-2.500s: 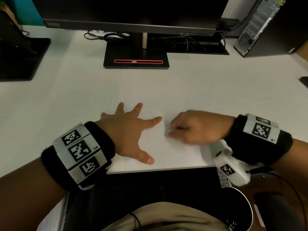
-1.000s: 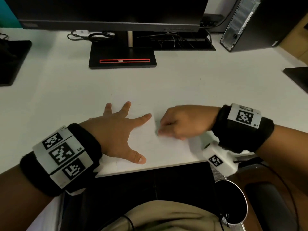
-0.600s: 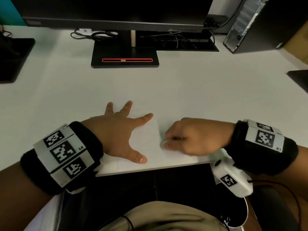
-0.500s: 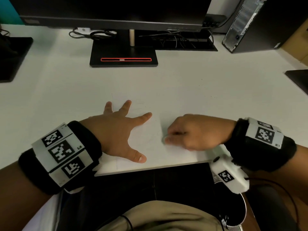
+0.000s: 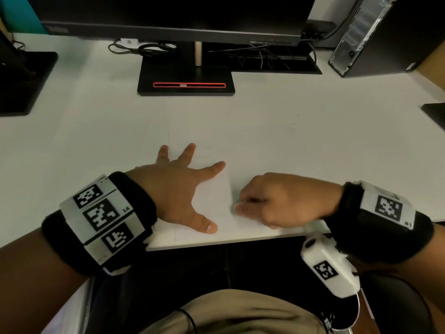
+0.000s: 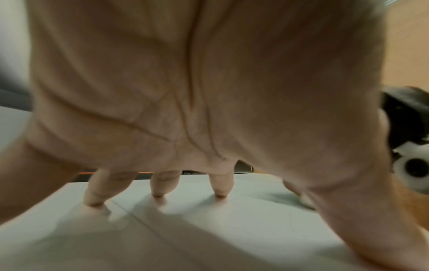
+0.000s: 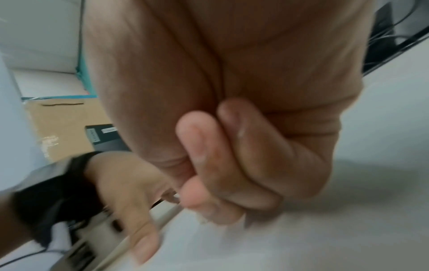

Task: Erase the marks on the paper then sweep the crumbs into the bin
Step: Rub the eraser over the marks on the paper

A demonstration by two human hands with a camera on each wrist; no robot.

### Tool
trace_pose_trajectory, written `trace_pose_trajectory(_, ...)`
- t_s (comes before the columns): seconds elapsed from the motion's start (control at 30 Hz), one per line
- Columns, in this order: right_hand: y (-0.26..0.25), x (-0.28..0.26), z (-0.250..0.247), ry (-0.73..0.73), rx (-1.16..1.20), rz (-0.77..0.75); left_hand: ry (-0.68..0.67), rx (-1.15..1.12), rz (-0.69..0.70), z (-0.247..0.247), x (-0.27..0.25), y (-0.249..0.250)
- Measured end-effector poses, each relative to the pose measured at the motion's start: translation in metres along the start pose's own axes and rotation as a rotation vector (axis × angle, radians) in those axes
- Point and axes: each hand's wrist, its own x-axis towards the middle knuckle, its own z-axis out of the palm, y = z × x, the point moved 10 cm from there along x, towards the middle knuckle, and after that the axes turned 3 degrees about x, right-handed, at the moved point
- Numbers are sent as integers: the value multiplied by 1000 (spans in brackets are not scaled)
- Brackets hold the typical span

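On the tabletop (image 5: 313, 145), left hand (image 5: 175, 186) stays flat, fingers spread, pinning the paper (image 5: 212, 203). Right hand (image 5: 284, 201) pinches the eraser (image 5: 237, 205) and has slid back toward the near edge since a second ago. Erasing is ongoing; bin (image 5: 346, 319) sweep not started.

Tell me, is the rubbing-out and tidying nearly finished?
Not yet. The left hand presses the paper flat with spread fingers while the right hand pinches a small eraser against it, so erasing is under way. Remaining marks are too faint to judge. Sweeping crumbs into the bin hasn't started.
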Motion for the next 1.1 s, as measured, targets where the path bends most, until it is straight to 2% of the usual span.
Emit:
trace_pose_trajectory(0.1, 7, 0, -11, 67, 5, 22, 4, -1, 0, 0, 0, 0)
trace_pose_trajectory(0.23, -9, -2, 5, -3, -16, -27, 0, 2, -6, -1, 0, 2)
trace_pose_trajectory(0.37, -2, 2, -8, 67, 11, 7, -1, 0, -10, 0, 0, 1)
trace_pose_trajectory(0.47, -17, 2, 6, -2, -14, -36, -4, 1, -12, -1, 0, 2)
trace_pose_trajectory(0.6, -2, 8, -13, 75, 5, 26, 3, 2, -11, -1, 0, 1)
trace_pose_trajectory(0.73, -21, 6, 7, -12, -39, -32, 1, 13, -14, -2, -1, 2)
trace_pose_trajectory(0.87, -9, 10, -10, 75, -24, 9, 3, 22, -25, -3, -2, 3)
trace_pose_trajectory(0.97, -24, 7, 5, 13, -47, -40, 5, 20, -23, -4, -2, 4)
trace_pose_trajectory(1.1, -9, 13, -11, 63, -3, 31, 10, 12, -25, -4, -3, 4)
